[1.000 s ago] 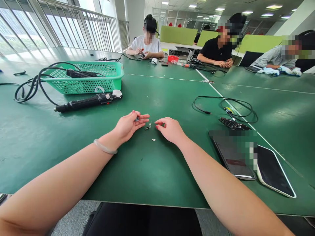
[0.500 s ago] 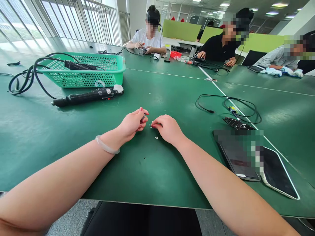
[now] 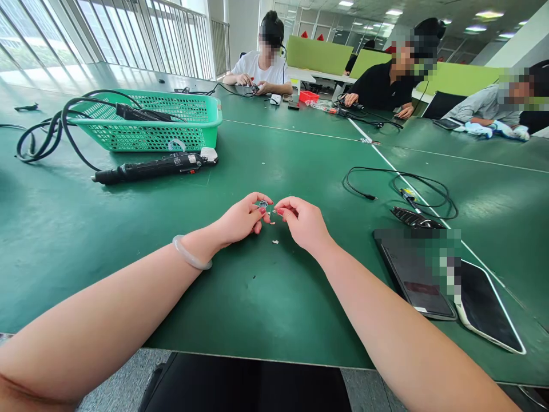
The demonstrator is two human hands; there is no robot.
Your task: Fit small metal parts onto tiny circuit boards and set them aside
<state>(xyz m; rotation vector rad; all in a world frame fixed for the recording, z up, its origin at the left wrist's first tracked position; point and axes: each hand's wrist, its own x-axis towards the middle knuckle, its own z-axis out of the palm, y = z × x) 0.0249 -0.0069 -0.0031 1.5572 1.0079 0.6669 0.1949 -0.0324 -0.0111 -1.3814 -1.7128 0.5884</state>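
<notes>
Over the middle of the green table (image 3: 206,309), my left hand (image 3: 242,220) holds a small dark part with pale metallic edges (image 3: 263,203) between thumb and fingers. What kind of part it is stays too small to make out. Close to its right, my right hand (image 3: 304,223) has thumb and forefinger pinched together near a tiny pale piece (image 3: 275,211). Whether the pinch grips that piece is hard to see. Below the fingertips, a small whitish scrap (image 3: 275,242) lies on the tabletop. A pale bangle (image 3: 191,253) circles my left wrist.
A black electric screwdriver (image 3: 158,167) lies before a green plastic basket (image 3: 210,129) holding cables. To the right are a coiled black cable (image 3: 364,196), a dark tablet-like device (image 3: 412,269) and a white-edged phone (image 3: 489,303). Several people sit across the table.
My left hand has turned and shifted slightly right, bringing the dark part into view. My right hand has moved a little right, still pinched. The view has shifted slightly.
</notes>
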